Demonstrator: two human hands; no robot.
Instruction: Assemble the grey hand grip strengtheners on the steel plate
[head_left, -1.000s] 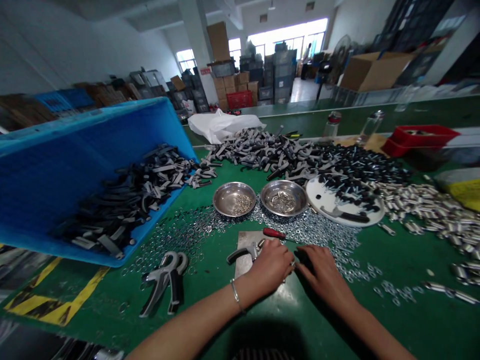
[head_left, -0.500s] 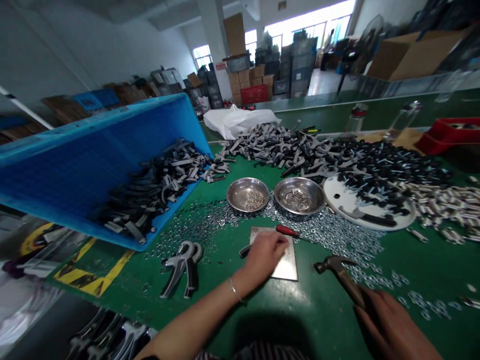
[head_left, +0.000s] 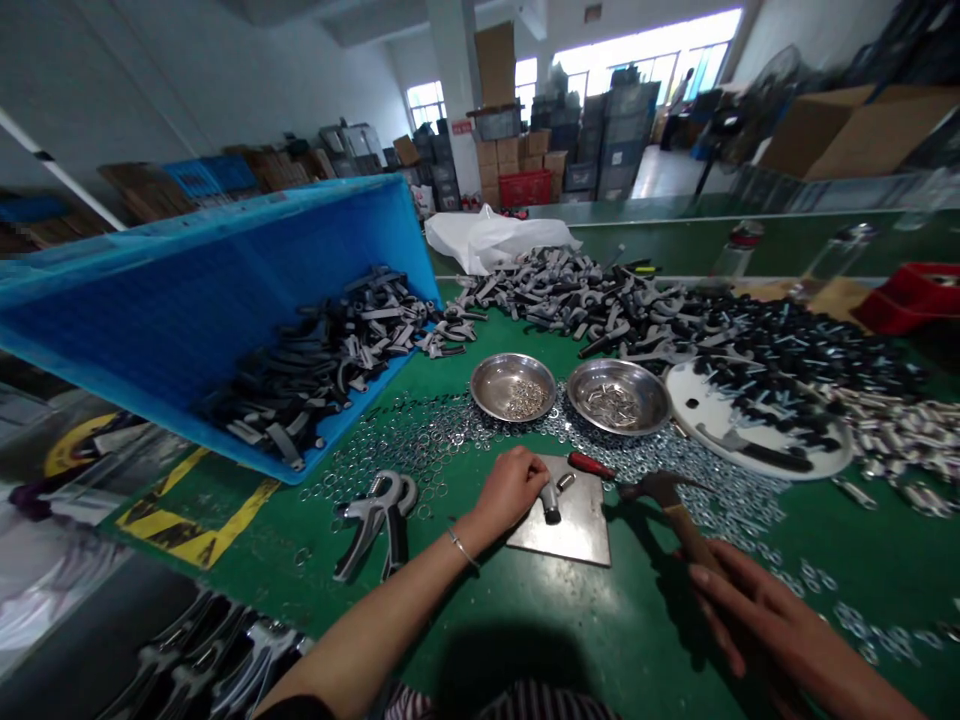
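My left hand (head_left: 511, 492) pinches a grey handle piece with a black end (head_left: 551, 503) over a flat metal plate (head_left: 566, 545). A small metal pin or cylinder (head_left: 567, 481) sits on the plate beside that piece; I cannot tell whether they touch. My right hand (head_left: 757, 595) is closed around the wooden handle of a claw hammer (head_left: 690, 535). The hammer's head is lifted off the table, just right of the plate. A red-handled screwdriver (head_left: 591, 464) lies across the plate's far right corner. To the left, an assembled hand grip exerciser (head_left: 381, 522) rests on the table.
Two steel bowls (head_left: 513, 412) (head_left: 619, 425) of small metal parts stand beyond the plate, among scattered rings (head_left: 405, 450). A white plate (head_left: 757, 470) of black screw knobs is right. A tipped blue crate (head_left: 360, 215) of handles is left, with a handle heap (head_left: 577, 290) behind.
My right hand has raised the hammer off the table and brought its head nearer the plate. My left hand has shifted back, and the handle piece now shows in its fingers. The view has turned slightly.
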